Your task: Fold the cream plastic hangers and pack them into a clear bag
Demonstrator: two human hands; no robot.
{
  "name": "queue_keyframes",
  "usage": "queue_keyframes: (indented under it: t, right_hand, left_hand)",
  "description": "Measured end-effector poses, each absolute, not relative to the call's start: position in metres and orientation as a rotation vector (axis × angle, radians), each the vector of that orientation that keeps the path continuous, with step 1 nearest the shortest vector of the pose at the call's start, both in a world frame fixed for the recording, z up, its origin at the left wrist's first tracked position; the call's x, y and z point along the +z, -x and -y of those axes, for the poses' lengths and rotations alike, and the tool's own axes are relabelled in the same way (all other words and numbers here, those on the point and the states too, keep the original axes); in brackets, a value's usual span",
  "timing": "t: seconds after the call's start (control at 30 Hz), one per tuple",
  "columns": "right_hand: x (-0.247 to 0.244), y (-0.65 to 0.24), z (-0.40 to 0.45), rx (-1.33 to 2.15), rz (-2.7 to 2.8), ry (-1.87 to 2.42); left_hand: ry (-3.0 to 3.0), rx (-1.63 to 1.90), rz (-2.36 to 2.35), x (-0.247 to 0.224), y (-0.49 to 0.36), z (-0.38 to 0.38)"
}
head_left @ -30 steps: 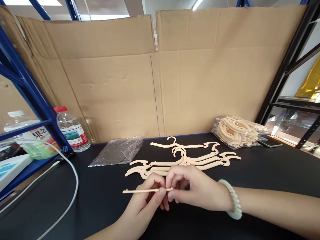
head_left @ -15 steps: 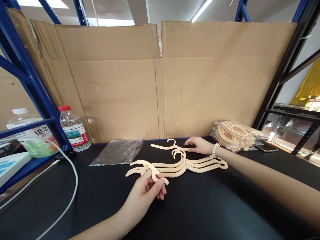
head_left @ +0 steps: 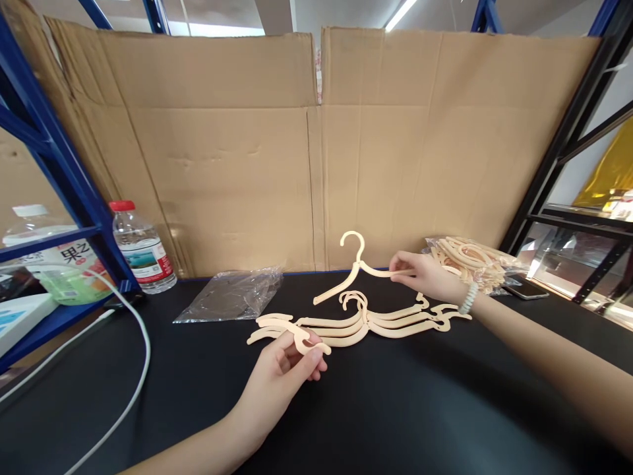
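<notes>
My left hand (head_left: pixel 281 379) is closed, thumb against fingers, round a short cream plastic hanger piece (head_left: pixel 299 338) with a hooked notch. That piece sits in front of the left ends of several cream clothes hangers (head_left: pixel 349 342) lying side by side on the black tabletop. Behind them, my right hand (head_left: pixel 428 276) pinches one arm of another clothes hanger (head_left: pixel 360 249). This hanger is lifted and tilted, its hook up and its left arm slanting down. The far ends of my right fingers are partly hidden.
A flat clear plastic bag (head_left: pixel 227 297) lies at the back left. Bagged cream hangers (head_left: pixel 467 260) and a phone (head_left: pixel 527 289) are at the back right. At the left are a water bottle (head_left: pixel 143 254) and a white cable (head_left: pixel 143 369). Cardboard (head_left: pixel 222 165) walls the back.
My right hand has taken hold of the rear hanger and raised it off the table, moving slightly right. My left hand stays nearly still with its piece.
</notes>
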State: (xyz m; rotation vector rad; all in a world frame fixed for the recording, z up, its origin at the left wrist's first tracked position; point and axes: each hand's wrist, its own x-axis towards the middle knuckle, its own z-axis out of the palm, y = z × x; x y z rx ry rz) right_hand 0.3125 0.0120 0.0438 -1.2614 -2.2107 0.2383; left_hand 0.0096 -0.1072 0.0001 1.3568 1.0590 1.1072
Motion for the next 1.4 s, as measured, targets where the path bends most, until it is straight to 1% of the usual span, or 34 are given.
queue_keyframes:
  t: [0.17,0.33,0.57,0.83,1.0,1.23,1.4]
  right_hand:
    - [0.035,-0.323,0.028,0.265,2.164,1.162]
    - [0.020,-0.333,0.047,0.325,2.194,1.072]
    - [0.027,-0.331,0.057,0.532,2.309,1.073]
    - [0.022,-0.335,0.053,0.532,2.314,1.089]
    - [0.025,-0.333,0.057,0.538,2.336,1.109]
    - [0.018,-0.333,0.057,0.453,2.321,1.100]
    - [0.017,-0.334,0.056,0.407,2.324,1.068]
  left_hand:
    - [-1.300,1.150,-1.059,-0.001,-0.007,0.105]
    - [-1.305,1.206,-1.060,0.004,-0.001,0.098]
    - [-1.307,1.228,-1.055,0.008,0.004,0.093]
    - [-1.279,1.180,-1.000,0.010,0.003,0.094]
    - [-1.213,1.151,-0.880,0.013,0.004,0.095]
    - [-1.085,1.038,-0.719,0.013,0.005,0.095]
    - [-1.034,1.047,-0.691,0.011,0.007,0.094]
